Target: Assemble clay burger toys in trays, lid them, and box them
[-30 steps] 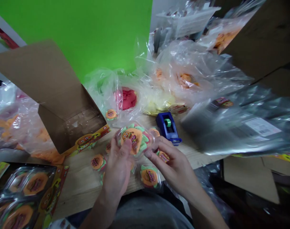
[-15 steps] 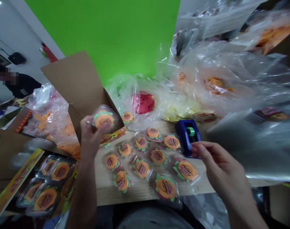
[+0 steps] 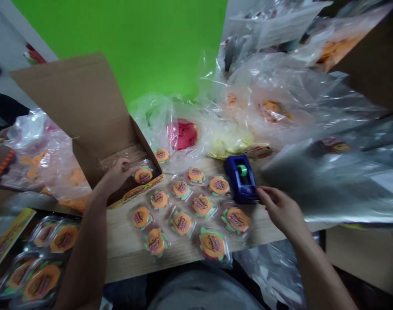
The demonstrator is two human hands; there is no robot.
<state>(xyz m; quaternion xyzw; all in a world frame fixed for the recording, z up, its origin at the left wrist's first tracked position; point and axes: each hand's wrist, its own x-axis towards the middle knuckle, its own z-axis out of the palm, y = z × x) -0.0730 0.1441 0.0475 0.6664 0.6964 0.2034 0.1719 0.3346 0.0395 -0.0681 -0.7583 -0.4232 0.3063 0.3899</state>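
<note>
My left hand [image 3: 117, 175] reaches into an open cardboard box [image 3: 86, 94]. Its fingers are apart and touch the left side of a clear-packed toy burger [image 3: 143, 174], which sits in the box's front right corner. At the front corner of a blue tape dispenser [image 3: 241, 181], my right hand [image 3: 278, 209] has thumb and forefinger pinched together; whatever may be between them is too small to make out. A green-cored roll [image 3: 242, 170] sits in the dispenser. Several more packed toy burgers [image 3: 182, 222] lie in loose rows on the wooden table [image 3: 125, 265] between my hands.
Another box with several packed burgers [image 3: 43, 280] stands at the lower left. Clear bags with red pieces [image 3: 185, 134], yellow pieces [image 3: 230, 144] and orange pieces [image 3: 273, 110] line the back. A large silvery plastic bag [image 3: 332, 181] covers the right side. Behind rises a green panel [image 3: 125, 38].
My left hand has lowered the packed toy burger from above the box's front edge into its corner. My right hand stays at the dispenser. The view has shifted right.
</note>
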